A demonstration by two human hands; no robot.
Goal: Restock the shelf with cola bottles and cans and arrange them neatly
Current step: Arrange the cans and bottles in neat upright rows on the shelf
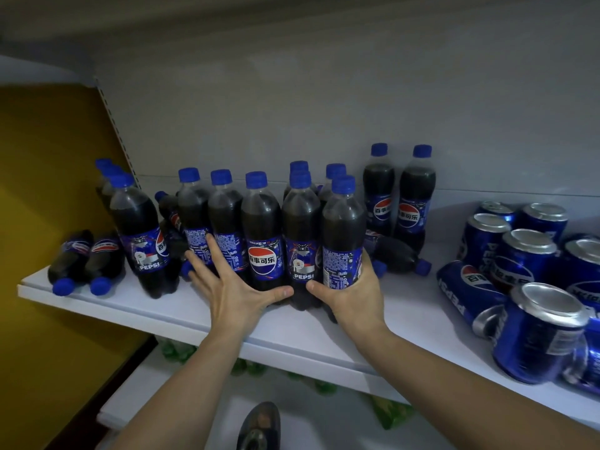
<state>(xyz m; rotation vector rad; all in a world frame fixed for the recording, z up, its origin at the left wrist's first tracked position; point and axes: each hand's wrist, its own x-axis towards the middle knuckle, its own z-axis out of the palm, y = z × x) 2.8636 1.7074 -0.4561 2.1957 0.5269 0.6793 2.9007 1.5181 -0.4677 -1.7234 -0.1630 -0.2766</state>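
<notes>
- Mid-shelf, a block of upright dark cola bottles with blue caps (261, 228) stands on the white shelf board (292, 332), fairly close together but not yet in straight rows.
- The left hand (233, 287) lies flat against the left front of that block, fingers straight and spread, thumb pressing a bottle's base. It holds nothing.
- The right hand (354, 297) wraps the lower part of the rightmost front bottle (342, 228), thumb in front and fingers curled round its far side.
- To my eye both hands are squeezing the block together, so the bottle part is perhaps half done.
- Left to do on the left: a slanting file of upright bottles (136, 228) stands apart from the block, and two bottles lying on their sides (86, 258) rest at the near edge.
- Further back, another toppled bottle (399, 254) lies beside two upright bottles by the back wall (397, 196).
- At the right the blue cola cans (526, 251) are a jumble: some upright, one lying can (464, 293) on its side, a near can tilted. They look untouched so far.
</notes>
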